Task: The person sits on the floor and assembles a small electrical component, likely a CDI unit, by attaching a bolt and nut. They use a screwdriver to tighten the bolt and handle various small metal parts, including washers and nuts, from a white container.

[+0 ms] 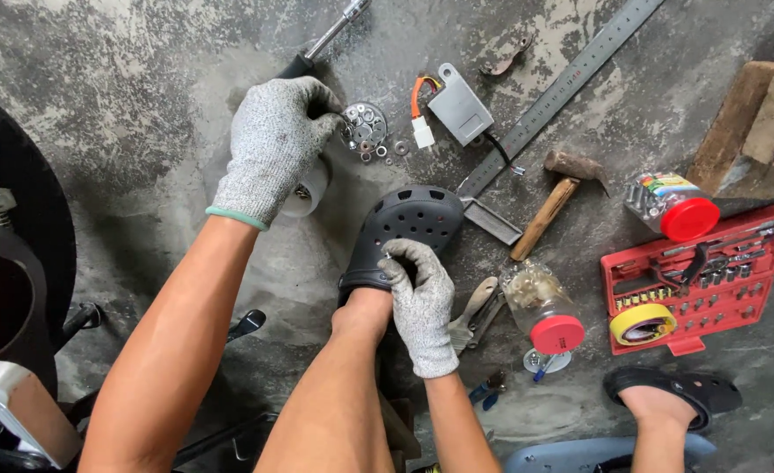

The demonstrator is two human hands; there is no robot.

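My left hand [273, 149], in a grey knit glove, reaches forward to a small round metal dish [366, 125] of washers and nuts. Its fingertips are pinched together at the dish's near rim, and what they hold is hidden. A white cylinder [306, 189] lies under that palm. My right hand [419, 302], gloved the same way, rests by my knee over a black clog [404, 223]. Its fingers are curled, with a tiny pale part pinched at the index tip.
On the concrete floor lie a ratchet handle [330, 35], a grey electrical box with wires [459, 107], a long steel ruler [562, 88], a hammer [555, 203], pliers [477, 311] and a red-lidded jar [544, 311]. A red socket set [698, 276] and wood blocks [759, 123] are at right.
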